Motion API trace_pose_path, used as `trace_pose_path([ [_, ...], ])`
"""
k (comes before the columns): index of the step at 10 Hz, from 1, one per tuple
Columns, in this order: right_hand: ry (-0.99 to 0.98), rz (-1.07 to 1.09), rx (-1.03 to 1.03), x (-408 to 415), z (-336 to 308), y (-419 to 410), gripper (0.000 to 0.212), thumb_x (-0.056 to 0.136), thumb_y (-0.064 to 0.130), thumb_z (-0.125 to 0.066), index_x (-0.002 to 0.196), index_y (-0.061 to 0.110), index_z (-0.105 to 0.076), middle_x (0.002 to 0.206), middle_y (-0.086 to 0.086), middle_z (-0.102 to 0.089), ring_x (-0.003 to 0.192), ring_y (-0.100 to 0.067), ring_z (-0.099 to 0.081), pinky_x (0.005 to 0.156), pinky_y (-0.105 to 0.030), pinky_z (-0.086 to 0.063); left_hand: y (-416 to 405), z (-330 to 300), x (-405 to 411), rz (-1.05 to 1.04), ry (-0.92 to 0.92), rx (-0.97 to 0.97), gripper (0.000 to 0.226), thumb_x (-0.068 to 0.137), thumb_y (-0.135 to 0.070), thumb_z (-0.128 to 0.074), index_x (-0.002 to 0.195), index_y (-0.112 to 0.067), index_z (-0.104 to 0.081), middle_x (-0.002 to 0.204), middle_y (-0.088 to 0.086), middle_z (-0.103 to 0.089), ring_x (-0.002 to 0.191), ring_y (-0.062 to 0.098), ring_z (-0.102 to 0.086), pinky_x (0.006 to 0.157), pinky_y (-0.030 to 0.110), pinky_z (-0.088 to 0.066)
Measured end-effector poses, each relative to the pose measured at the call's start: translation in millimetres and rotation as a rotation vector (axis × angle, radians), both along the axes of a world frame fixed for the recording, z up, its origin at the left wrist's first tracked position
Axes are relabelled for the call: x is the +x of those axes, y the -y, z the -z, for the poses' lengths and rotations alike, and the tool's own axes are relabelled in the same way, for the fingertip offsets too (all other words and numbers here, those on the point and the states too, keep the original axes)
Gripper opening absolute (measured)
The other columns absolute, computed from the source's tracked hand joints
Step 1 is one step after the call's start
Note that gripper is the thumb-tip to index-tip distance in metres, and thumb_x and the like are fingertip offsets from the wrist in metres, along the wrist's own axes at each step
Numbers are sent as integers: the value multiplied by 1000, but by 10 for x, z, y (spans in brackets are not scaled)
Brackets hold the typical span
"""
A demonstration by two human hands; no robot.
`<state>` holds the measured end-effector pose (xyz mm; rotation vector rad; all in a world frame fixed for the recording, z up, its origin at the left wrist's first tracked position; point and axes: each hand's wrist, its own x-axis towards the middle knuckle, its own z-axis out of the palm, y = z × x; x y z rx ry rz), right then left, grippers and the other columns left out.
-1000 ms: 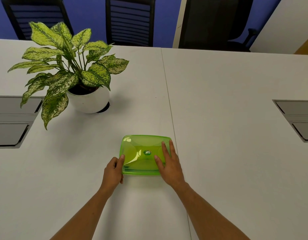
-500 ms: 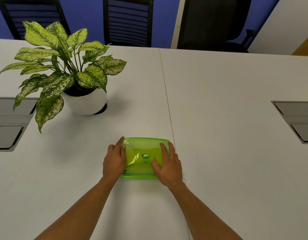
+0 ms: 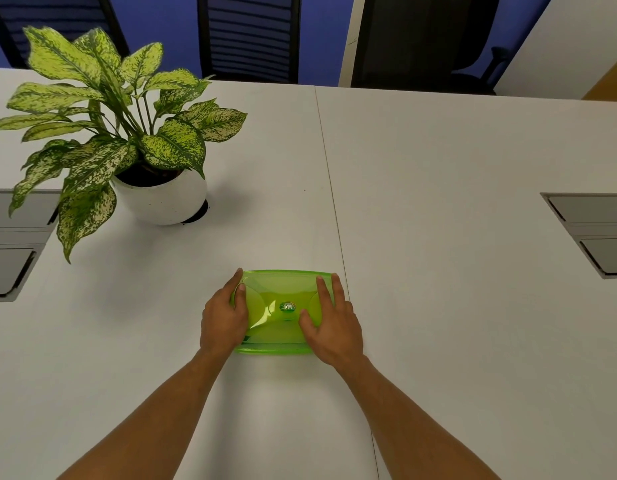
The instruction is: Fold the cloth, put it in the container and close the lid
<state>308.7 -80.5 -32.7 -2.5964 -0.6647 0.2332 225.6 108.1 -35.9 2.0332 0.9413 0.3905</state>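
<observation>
Both hands lie flat on the green lid (image 3: 281, 306), fingers extended rather than curled: left hand (image 3: 224, 317) over the lid's left end with its fingertips at the far-left corner, right hand (image 3: 331, 322) over the right end, thumb near the central logo. Neither grips anything; I read them as pressing down. The container (image 3: 272, 349) sits beneath the lid on the white table (image 3: 456, 289), near the seam and well apart from the potted plant (image 3: 127, 133). The cloth is not discernible through the tinted plastic. I judge the closing step nearly complete. Risks: uneven pressure could leave one edge unseated, since the near rim looks slightly offset; a hard push could skate the container across the smooth table.
</observation>
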Motion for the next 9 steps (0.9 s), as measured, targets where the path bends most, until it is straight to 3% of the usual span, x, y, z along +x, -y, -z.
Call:
trace_pose_path([
  [2,24,-1,-47,-14,-11,0,72,86,61,-30,150,32,-11,162,0,-3,122,-31,-46,94,-44,-44,23,-28,-9,-1,-109,86,42,100,-43,-34,140,-39,-45,126,10,-63,113,34,-58,93,46,-46],
  [3,46,0,-87,-26,-14,10,72,88,61,-27,150,30,-12,162,-2,-4,136,-30,-32,104,-49,-35,46,-58,-7,15,-231,169,44,100,-46,-28,143,-43,-38,110,9,-61,100,35,-60,82,46,-46],
  [4,61,-14,-151,-36,-30,9,72,89,65,-20,151,30,-7,162,-2,-2,146,-30,-10,114,-54,-18,53,-92,-15,33,-280,155,47,99,-50,-23,144,-45,-33,106,9,-57,96,36,-60,80,45,-45],
  [5,103,-23,-202,-61,-138,1,75,90,69,-14,152,26,-8,161,-6,-7,147,-33,-4,116,-57,-8,52,-144,-64,77,-313,101,51,97,-58,-18,147,-48,-23,115,11,-55,102,37,-59,85,47,-44],
  [6,219,-54,-285,-94,-264,-27,77,91,68,-16,151,19,-19,157,-13,-24,144,-38,-15,115,-59,-14,95,-218,-132,103,-349,100,59,93,-65,-16,149,-47,-12,124,14,-51,105,38,-58,88,48,-44],
  [7,243,-94,-317,-125,-373,-20,77,93,65,-17,148,13,-27,155,-13,-30,144,-34,-19,115,-57,-18,155,-345,-208,55,-357,96,69,92,-67,-19,152,-34,-13,140,17,-43,120,39,-51,95,50,-43],
  [8,252,-150,-266,-206,-420,84,76,94,61,-24,149,10,-23,157,-12,-24,146,-27,-14,119,-50,-9,204,-455,-390,88,-295,206,71,95,-58,-30,151,-13,-25,150,21,-36,134,38,-39,107,50,-36],
  [9,239,-134,-224,-320,-469,206,75,95,59,-29,150,8,-17,159,-12,-17,147,-25,-9,119,-44,-3,281,-565,-584,174,-241,347,78,94,-60,-23,146,-3,-33,151,22,-38,140,37,-33,114,49,-29],
])
